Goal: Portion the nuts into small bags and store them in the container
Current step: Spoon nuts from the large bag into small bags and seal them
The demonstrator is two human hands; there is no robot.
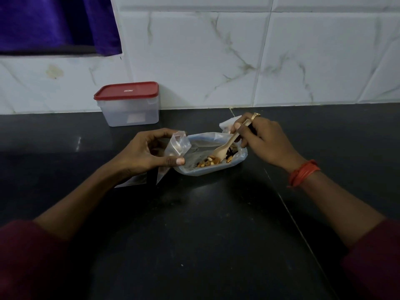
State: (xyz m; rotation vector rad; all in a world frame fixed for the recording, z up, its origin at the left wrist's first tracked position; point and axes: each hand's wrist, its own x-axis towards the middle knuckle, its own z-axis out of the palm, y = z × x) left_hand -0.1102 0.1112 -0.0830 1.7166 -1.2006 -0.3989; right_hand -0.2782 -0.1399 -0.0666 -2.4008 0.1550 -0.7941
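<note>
A large clear plastic bag lies open on the dark counter, with mixed nuts at its bottom. My right hand grips a small wooden spoon whose bowl rests among the nuts. My left hand pinches a small clear bag between fingers and thumb, just left of the big bag. A clear container with a red lid stands shut against the wall, behind my left hand.
More flat clear bags lie under my left wrist. The black counter stretches toward me. A white marble-tiled wall rises behind. Purple cloth hangs at the top left.
</note>
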